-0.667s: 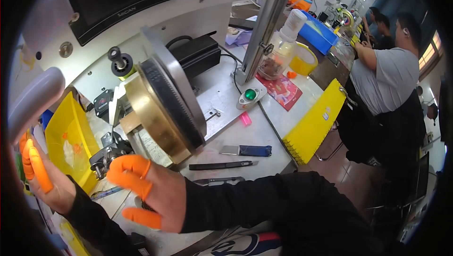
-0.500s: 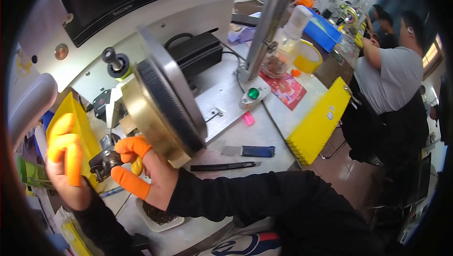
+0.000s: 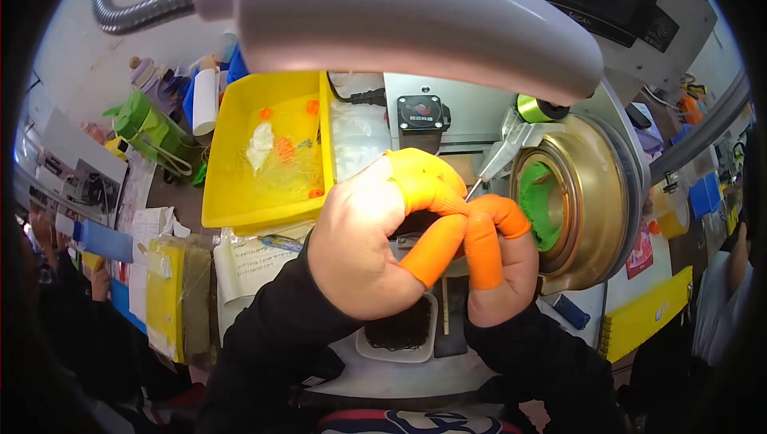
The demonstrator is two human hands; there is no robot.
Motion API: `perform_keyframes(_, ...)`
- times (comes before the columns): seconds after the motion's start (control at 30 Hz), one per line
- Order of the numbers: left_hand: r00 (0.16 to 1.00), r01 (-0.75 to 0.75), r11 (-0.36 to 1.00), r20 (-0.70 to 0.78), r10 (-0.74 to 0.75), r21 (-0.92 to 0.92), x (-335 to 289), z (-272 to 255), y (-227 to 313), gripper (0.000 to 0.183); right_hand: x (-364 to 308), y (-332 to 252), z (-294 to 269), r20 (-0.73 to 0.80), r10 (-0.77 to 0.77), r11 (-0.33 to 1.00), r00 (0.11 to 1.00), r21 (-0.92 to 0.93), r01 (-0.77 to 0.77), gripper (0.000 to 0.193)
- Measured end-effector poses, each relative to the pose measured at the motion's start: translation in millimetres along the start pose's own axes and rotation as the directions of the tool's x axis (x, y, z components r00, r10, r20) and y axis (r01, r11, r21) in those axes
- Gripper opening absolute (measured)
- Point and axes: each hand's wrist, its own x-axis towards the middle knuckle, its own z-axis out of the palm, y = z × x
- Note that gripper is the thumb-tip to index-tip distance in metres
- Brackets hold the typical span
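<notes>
Two hands are seen brought together just in front of a brass-coloured drum (image 3: 587, 194) on a crowded workbench. The left hand (image 3: 367, 246) is curled, its orange-capped fingertips (image 3: 427, 182) bent inward and pressed against those of the right hand (image 3: 499, 262), whose orange-capped fingers (image 3: 483, 234) are likewise folded down. A thin metal needle (image 3: 473, 189) is met by the fingertips of both hands just to the left of the drum; whether anything small is pinched between them cannot be told. The needle is carried by a grey tapered nozzle (image 3: 503, 154) slanting down from above the drum's left rim. The drum's hollow is lined in green (image 3: 543, 202). A small tray of dark parts (image 3: 403, 330) is partly covered by the hands, below and to the left of the drum. A yellow bin (image 3: 268, 154) holding orange bits and a white scrap is set farther left of the drum, with a black gauge (image 3: 419, 112) between the two. A grey lamp head (image 3: 415, 14) on a flexible metal neck is seen overhead, above the drum. A spool of yellow-green thread (image 3: 534, 106) is placed just above the drum's upper left edge. Papers (image 3: 256, 262) are spread left of the drum, under the left wrist.
</notes>
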Motion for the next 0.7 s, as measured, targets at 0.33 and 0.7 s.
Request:
perform_keyframes(0.33,0.985,0.160,0.984,0.077,-0.154,-0.079,0,-13,1,0.028,5,4,-3,-0.039,-0.052,0.995,0.998,-0.086,0.049,0.005)
perform_keyframes(0.7,0.978,0.180,0.981,0.126,-0.169,-0.079,2,-16,-1,0.024,5,3,-5,-0.018,-0.021,0.997,1.000,-0.072,0.019,0.006)
